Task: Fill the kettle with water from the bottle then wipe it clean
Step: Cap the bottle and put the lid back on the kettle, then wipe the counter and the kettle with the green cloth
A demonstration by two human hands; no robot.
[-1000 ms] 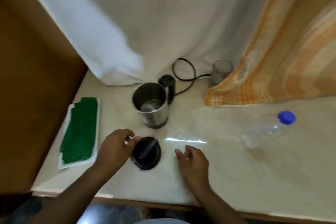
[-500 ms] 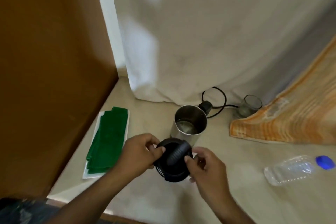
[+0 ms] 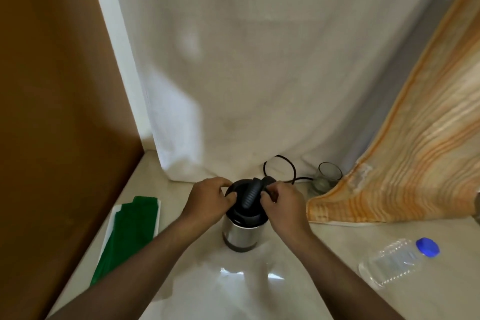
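Your left hand [image 3: 207, 200] is curled against the left side of the black lid [image 3: 246, 202], its fingers bent in and pressing on the rim, while your right hand [image 3: 281, 200] closes on the right side, thumb and fingers pinched at the lid's edge close to the ribbed grip that runs across its top. So both of your hands are clamped on that one lid, which sits on top of the steel kettle [image 3: 242, 235], slightly tilted so that a thin gap shows at its front edge. The kettle stands upright on the pale countertop [image 3: 233, 293], roughly in the middle of it and straight ahead of you. Just behind the kettle a single black cord [image 3: 280, 167] loops on the counter, and next to it to the right stands one empty glass tumbler [image 3: 327, 176], touching the edge of the orange striped cloth [image 3: 415, 163] that drapes down on that side. To your left, well apart from the kettle, lies one folded green cloth [image 3: 127, 234] on a white backing. To your right, near the counter's front, you have one clear plastic bottle [image 3: 392, 262] lying on its side, its blue cap [image 3: 427, 247] screwed on and pointing away to the right. A white sheet [image 3: 259, 60] hangs behind everything, with a brown panel [image 3: 52, 112] on the left.
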